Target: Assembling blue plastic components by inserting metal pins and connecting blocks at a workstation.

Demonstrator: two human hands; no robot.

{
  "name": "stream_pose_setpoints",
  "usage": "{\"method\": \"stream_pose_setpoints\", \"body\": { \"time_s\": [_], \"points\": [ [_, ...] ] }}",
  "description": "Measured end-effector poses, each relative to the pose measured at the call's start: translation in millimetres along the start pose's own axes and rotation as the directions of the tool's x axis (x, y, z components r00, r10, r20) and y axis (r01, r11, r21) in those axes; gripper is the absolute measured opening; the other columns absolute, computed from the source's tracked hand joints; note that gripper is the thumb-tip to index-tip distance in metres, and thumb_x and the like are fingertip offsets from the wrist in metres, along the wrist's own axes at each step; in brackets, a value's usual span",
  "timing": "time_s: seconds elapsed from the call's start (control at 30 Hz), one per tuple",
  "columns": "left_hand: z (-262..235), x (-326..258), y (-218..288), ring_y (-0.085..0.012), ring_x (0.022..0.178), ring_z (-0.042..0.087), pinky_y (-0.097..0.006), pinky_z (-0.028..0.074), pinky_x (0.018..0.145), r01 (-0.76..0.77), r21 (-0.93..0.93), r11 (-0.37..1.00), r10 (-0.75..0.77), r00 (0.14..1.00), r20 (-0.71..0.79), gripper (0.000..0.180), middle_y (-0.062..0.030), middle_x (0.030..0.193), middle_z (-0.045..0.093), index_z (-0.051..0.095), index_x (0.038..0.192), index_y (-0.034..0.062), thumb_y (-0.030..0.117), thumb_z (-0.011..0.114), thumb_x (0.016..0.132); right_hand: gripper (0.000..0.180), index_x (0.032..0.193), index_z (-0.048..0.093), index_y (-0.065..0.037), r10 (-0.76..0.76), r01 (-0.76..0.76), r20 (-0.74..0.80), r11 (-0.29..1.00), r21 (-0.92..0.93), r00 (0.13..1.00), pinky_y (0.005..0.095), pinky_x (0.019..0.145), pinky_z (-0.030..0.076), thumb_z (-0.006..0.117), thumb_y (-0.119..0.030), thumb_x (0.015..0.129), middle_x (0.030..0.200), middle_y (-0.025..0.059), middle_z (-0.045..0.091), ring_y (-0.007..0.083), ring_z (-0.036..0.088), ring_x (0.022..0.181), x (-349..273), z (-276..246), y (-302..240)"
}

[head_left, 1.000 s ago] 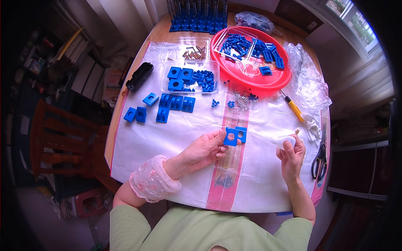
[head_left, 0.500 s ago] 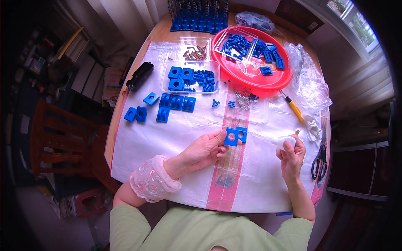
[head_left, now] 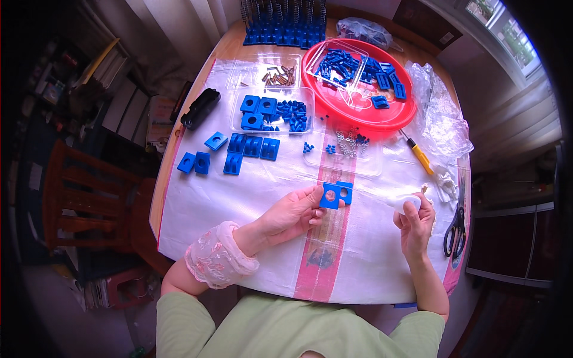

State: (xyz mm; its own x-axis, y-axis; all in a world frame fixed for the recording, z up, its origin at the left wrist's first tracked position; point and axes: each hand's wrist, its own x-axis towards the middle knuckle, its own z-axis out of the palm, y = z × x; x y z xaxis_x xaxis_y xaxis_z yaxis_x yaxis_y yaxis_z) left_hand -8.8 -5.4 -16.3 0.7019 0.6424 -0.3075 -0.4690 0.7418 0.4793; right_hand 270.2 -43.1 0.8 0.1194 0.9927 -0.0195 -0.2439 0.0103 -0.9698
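Between thumb and fingers, my left hand [head_left: 293,212] pinches a flat blue plastic plate [head_left: 330,203] with a round hole through it. Just behind it, overlapping its right edge, shows a second blue plate [head_left: 345,190]; whether my fingers hold that one too, I cannot tell. My right hand [head_left: 416,225] is closed around a small white squeeze bottle [head_left: 407,203], whose thin tip points left towards the plates. The bottle's tip and the plates are apart.
Blue blocks [head_left: 252,146] sit left of centre, below a clear box [head_left: 280,129] of blue parts. A red basin [head_left: 401,124], yellow-handled screwdriver [head_left: 421,157], black scissors [head_left: 457,232] and crumpled plastic [head_left: 439,113] lie right. Small nuts [head_left: 348,145] rest on a clear lid. Far off stands a spring rack [head_left: 282,34].
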Motion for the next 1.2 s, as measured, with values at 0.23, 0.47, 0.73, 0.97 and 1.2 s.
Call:
{"method": "stream_pose_setpoints", "body": {
  "time_s": [0.23, 0.47, 0.73, 0.97, 1.2],
  "points": [
    [0.2, -0.3, 0.2, -0.0046, 0.076, 0.045, -0.019, 0.043, 0.064, 0.002, -0.009, 1.0, -0.002, 1.0, 0.001, 0.042, -0.007, 0.114, 0.06, 0.052, 0.124, 0.0015, 0.036, 0.047, 0.101, 0.012, 0.093, 0.059, -0.002, 0.0, -0.001, 0.025, 1.0, 0.018, 1.0, 0.0215, 0.046, 0.034, 0.065, -0.012, 0.09, 0.073, 0.0002, 0.059, 0.0029, 0.042, 0.051, 0.3, -1.4, 0.4],
    [0.5, -0.5, 0.2, -0.0048, 0.076, 0.044, -0.019, 0.043, 0.064, -0.001, -0.002, 1.0, 0.001, 1.0, 0.002, 0.041, -0.0063, 0.112, 0.06, 0.052, 0.124, 0.0006, 0.035, 0.046, 0.101, 0.015, 0.096, 0.059, -0.003, -0.009, 0.009, -0.001, 1.0, -0.014, 1.0, 0.0211, 0.047, 0.031, 0.065, -0.015, 0.091, 0.067, -0.0035, 0.053, 0.0016, 0.037, 0.05, -0.5, 1.7, 0.3],
    [-1.5, 0.4, -1.2, -0.0048, 0.076, 0.044, -0.02, 0.043, 0.064, -0.003, 0.001, 1.0, 0.003, 1.0, 0.0, 0.041, -0.0062, 0.113, 0.06, 0.053, 0.123, 0.0011, 0.035, 0.046, 0.101, 0.012, 0.093, 0.058, -0.002, 0.002, -0.002, 0.007, 1.0, 0.004, 1.0, 0.022, 0.046, 0.033, 0.065, -0.012, 0.09, 0.068, -0.0027, 0.055, 0.0023, 0.039, 0.05, -0.2, 1.5, -1.1],
    [1.1, -0.3, 0.1, -0.0048, 0.075, 0.044, -0.019, 0.043, 0.064, -0.004, 0.004, 1.0, 0.004, 1.0, 0.002, 0.041, -0.006, 0.112, 0.06, 0.052, 0.123, 0.0016, 0.036, 0.047, 0.101, 0.013, 0.094, 0.058, -0.002, -0.001, 0.001, -0.003, 1.0, 0.014, 1.0, 0.0222, 0.047, 0.032, 0.065, -0.013, 0.09, 0.068, -0.0029, 0.055, 0.0023, 0.038, 0.05, -0.6, 2.3, -1.3],
    [0.3, 0.3, -0.3, -0.0046, 0.075, 0.045, -0.019, 0.043, 0.063, -0.004, 0.004, 1.0, 0.004, 1.0, -0.001, 0.041, -0.007, 0.114, 0.06, 0.052, 0.123, 0.0023, 0.036, 0.047, 0.1, 0.013, 0.093, 0.058, -0.002, 0.0, 0.0, 0.009, 1.0, 0.007, 1.0, 0.0219, 0.047, 0.033, 0.065, -0.013, 0.09, 0.069, -0.0015, 0.056, 0.0026, 0.039, 0.05, 0.2, 1.2, -1.1]
  ]
}}
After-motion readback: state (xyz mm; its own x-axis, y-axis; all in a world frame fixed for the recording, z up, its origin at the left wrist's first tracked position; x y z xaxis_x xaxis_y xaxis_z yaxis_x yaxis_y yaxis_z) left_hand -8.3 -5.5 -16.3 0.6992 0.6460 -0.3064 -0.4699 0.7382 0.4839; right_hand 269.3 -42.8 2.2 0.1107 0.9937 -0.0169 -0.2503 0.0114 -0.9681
